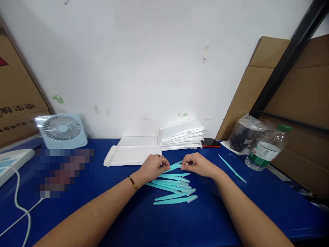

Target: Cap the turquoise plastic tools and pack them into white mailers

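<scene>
My left hand [156, 166], with a ring and a bracelet, pinches the left end of turquoise plastic sticks [175, 166]. At their right end, the fingers of my right hand [192, 164] are closed on them. How many sticks lie between my fingers is hard to tell. Just below, several similar turquoise sticks [174, 201] with wider, clear-looking right ends lie in a loose pile on the blue table. A single turquoise stick [232, 168] lies apart, to the right of my right hand.
Behind my hands are a white packet [133, 156] and a stack of white packets [182, 133], with a phone [211, 142] beside them. A fan [63, 131] and a cable [17, 192] are at left. A bottle [264, 151] and a bagged dark container [243, 135] stand at right.
</scene>
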The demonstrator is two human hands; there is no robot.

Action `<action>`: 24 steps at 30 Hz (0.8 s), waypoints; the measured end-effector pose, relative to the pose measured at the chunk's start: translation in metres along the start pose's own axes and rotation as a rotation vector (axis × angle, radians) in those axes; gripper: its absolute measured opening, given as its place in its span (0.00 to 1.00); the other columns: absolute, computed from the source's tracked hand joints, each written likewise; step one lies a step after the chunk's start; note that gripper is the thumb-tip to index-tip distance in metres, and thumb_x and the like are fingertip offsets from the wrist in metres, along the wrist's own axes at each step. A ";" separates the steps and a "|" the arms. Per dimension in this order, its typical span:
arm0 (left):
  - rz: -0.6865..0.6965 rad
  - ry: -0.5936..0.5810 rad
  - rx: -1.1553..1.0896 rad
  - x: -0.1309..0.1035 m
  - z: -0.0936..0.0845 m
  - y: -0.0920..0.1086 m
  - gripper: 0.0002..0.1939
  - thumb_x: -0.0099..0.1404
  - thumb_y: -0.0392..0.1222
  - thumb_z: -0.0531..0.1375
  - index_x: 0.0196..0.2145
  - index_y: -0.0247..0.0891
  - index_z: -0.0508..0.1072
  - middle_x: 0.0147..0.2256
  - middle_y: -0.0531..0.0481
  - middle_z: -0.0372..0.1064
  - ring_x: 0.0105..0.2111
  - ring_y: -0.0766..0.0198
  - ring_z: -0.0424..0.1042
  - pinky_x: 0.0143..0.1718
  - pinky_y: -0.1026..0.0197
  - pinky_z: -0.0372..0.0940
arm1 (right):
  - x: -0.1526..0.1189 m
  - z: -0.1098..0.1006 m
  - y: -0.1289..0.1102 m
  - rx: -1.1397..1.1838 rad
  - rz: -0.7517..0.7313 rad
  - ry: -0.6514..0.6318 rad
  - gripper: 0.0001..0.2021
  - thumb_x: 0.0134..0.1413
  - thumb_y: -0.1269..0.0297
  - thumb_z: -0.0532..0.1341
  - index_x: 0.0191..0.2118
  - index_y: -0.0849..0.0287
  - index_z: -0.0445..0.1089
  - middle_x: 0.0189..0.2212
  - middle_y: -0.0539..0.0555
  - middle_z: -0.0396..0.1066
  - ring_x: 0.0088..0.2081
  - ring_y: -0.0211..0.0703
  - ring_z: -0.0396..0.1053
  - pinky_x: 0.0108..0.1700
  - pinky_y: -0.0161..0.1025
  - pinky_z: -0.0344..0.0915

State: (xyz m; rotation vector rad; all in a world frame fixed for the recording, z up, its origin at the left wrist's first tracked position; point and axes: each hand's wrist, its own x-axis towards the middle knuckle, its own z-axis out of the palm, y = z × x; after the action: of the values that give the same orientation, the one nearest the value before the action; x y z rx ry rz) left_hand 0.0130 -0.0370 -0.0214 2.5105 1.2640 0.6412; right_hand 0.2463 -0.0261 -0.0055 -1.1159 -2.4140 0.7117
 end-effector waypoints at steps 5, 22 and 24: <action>0.007 0.023 0.052 0.004 0.002 0.006 0.07 0.60 0.45 0.57 0.29 0.43 0.74 0.32 0.57 0.73 0.35 0.64 0.67 0.40 0.62 0.54 | -0.005 -0.009 0.010 0.007 0.048 -0.022 0.13 0.48 0.55 0.60 0.30 0.62 0.74 0.24 0.51 0.69 0.26 0.36 0.62 0.27 0.31 0.56; 0.101 -0.115 0.070 -0.009 -0.008 0.005 0.11 0.54 0.52 0.61 0.29 0.43 0.74 0.29 0.56 0.70 0.32 0.66 0.67 0.36 0.64 0.54 | -0.010 -0.002 -0.009 -0.089 0.123 -0.202 0.14 0.40 0.53 0.64 0.25 0.61 0.72 0.19 0.48 0.65 0.22 0.33 0.59 0.22 0.29 0.51; 0.077 -0.148 0.085 -0.010 -0.008 0.005 0.10 0.54 0.51 0.61 0.28 0.43 0.74 0.27 0.57 0.70 0.30 0.67 0.68 0.35 0.64 0.54 | -0.010 0.002 -0.010 -0.115 0.121 -0.245 0.13 0.40 0.55 0.64 0.25 0.61 0.72 0.18 0.48 0.65 0.22 0.33 0.59 0.21 0.29 0.51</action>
State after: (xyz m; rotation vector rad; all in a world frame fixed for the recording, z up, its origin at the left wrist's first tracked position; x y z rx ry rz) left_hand 0.0078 -0.0478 -0.0153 2.6315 1.1704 0.4171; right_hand 0.2453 -0.0404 -0.0028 -1.2973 -2.6373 0.7985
